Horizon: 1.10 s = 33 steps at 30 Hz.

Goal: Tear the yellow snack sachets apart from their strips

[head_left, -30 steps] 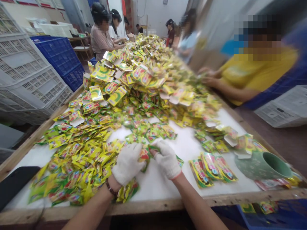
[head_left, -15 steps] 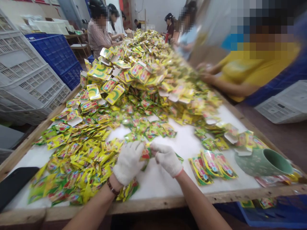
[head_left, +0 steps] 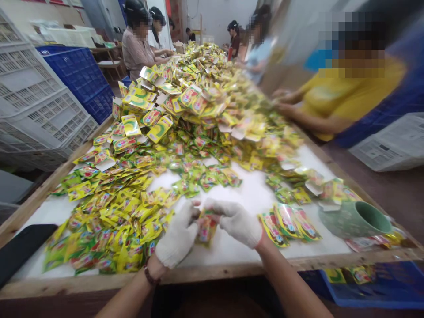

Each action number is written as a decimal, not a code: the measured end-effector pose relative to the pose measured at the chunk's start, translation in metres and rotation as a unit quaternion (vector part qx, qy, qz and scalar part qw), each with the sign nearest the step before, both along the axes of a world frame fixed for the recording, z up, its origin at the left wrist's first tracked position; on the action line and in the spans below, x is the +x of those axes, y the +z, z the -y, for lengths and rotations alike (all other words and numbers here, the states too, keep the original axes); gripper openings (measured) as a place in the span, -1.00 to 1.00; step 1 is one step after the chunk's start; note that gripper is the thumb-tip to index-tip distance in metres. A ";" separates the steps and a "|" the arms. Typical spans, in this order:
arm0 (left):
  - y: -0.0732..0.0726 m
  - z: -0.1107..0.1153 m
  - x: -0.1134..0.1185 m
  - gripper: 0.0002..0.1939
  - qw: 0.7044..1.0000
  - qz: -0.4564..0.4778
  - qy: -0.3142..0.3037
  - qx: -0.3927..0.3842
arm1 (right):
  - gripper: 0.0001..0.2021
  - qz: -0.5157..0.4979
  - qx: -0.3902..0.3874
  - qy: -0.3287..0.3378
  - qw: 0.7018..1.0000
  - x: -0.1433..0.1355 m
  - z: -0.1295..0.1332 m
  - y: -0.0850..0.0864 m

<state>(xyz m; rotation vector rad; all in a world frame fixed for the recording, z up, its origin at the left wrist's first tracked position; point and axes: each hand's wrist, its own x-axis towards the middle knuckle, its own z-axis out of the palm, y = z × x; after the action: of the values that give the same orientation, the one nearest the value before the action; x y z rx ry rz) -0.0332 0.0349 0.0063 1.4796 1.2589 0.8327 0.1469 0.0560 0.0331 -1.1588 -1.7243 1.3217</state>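
Observation:
Both of my hands wear white knit gloves that leave some fingertips bare. A small glossy packet (head_left: 206,229) in yellow, green and red is held upright between them, slightly blurred. My left hand (head_left: 179,234) grips its left side with the fingers curled. On the other side, my right hand (head_left: 240,221) pinches its upper right edge. Left of my left hand spreads a heap of similar packets (head_left: 109,221). Several flat printed cards (head_left: 288,223) lie overlapping, just right of my right hand.
A large pile of packets and open cartons (head_left: 188,101) runs down the table (head_left: 232,258). A phone-like black slab (head_left: 28,247) lies at the left, a green cup on its side (head_left: 356,221) at the right. Crates (head_left: 76,75) stand left; a blue tray (head_left: 377,287) sits below. People sit along both sides.
My hands have tilted and come round the packet, which now stands upright between them. The right hand has shifted slightly right. The whole view has moved a little.

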 end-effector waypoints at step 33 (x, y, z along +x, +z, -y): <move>0.007 0.015 -0.002 -0.74 0.998 -0.001 0.018 -0.052 | -0.87 0.030 -0.067 -0.085 0.994 -0.007 0.032 -0.013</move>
<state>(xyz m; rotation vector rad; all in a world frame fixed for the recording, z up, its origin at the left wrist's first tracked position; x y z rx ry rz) -0.0354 0.0200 0.0131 1.3785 1.3137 0.7769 0.1395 0.0236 0.0204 -1.4005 -1.5594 1.3263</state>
